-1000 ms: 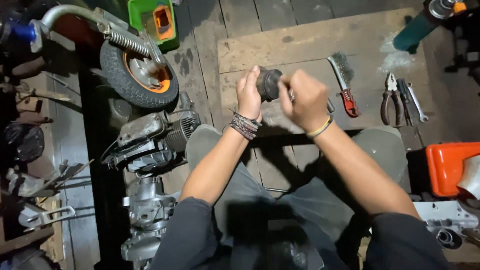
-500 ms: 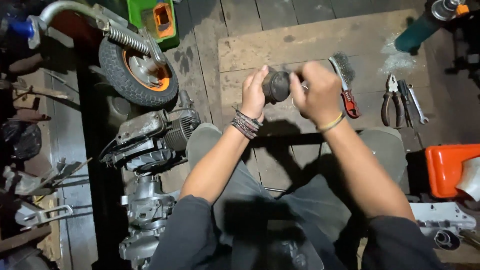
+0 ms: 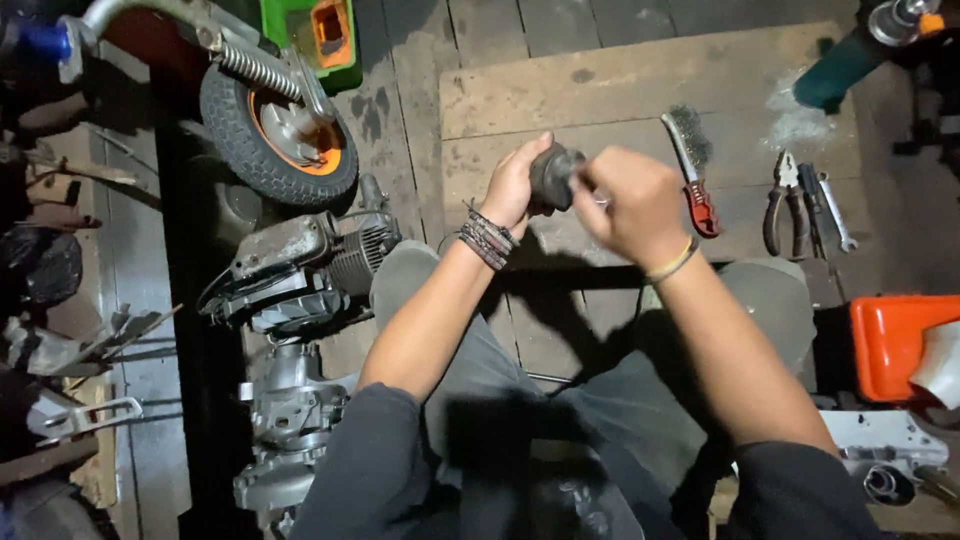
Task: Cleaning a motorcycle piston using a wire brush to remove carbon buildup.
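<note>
Now left hand (image 3: 515,185) raised, fingers wrapped around dark round part (image 3: 553,177); right hand (image 3: 632,205) fisted beside it, grip contents unclear.

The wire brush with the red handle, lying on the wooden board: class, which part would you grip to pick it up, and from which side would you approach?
Grip the wire brush by its red handle, the end nearest the person. It lies flat with the bristle head pointing away, so come from above at the near end, probably with the right hand, which is closest. The pliers lie apart to its right, leaving room.
</note>
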